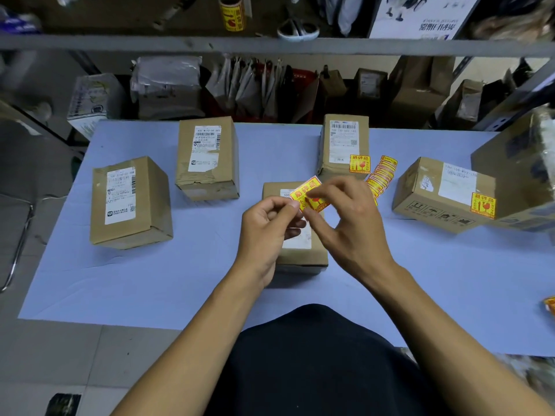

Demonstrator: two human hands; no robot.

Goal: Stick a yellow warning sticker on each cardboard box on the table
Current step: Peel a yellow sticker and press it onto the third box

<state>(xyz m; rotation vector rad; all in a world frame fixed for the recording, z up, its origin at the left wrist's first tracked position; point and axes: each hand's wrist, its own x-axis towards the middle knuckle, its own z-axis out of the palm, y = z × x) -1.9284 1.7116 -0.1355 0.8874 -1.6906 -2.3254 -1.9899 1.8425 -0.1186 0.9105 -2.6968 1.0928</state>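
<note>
Both hands hold one yellow warning sticker (309,193) above the middle cardboard box (303,256). My left hand (267,223) pinches its lower left edge and my right hand (345,214) pinches it from the right. Two plain boxes stand to the left, one near the front left (129,205) and one further back (207,160). The back right box (344,145) carries a yellow sticker (359,164) on its lower corner. The right box (441,196) also bears a sticker (483,205). A strip of yellow stickers (383,174) lies on the table behind my right hand.
The table is covered by a pale blue cloth (150,280). A large box (522,163) stands at the right edge. Shelving with parcels and a sticker roll (232,13) rises behind the table. A metal chair frame (18,244) is at the left.
</note>
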